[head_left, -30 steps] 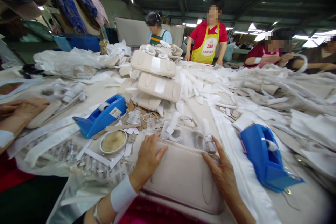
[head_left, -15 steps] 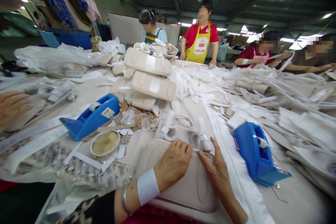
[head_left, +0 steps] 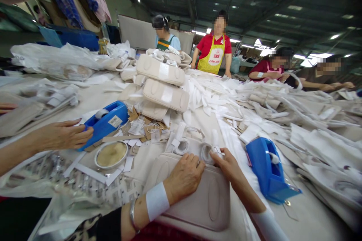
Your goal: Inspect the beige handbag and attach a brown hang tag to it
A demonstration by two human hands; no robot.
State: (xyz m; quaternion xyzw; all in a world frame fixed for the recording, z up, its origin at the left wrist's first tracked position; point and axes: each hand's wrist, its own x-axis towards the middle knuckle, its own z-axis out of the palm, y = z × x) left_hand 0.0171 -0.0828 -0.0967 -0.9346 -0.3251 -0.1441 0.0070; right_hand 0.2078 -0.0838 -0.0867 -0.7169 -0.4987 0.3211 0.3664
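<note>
The bag [head_left: 205, 199] lies flat on the table [head_left: 308, 216], directly in front of the wearer, its far edge set against coiled straps [head_left: 181, 146]. The left hand [head_left: 183, 175] rests on the bag near that edge, fingers bent inward; whether it pinches anything cannot be told. The right hand [head_left: 226, 162] is at the bag's far right corner, fingertips touching a white wrap [head_left: 216, 150] beside a coil; whether they grip it cannot be told. To the left, a co-worker's hand [head_left: 66, 134] touches the end of a blue dispenser [head_left: 113, 119]. A dish [head_left: 111, 167] stands near it. A second dispenser [head_left: 268, 173] stands right of the bag. Farther back, stacked bags [head_left: 178, 99] rise behind loose tags [head_left: 138, 125].
</note>
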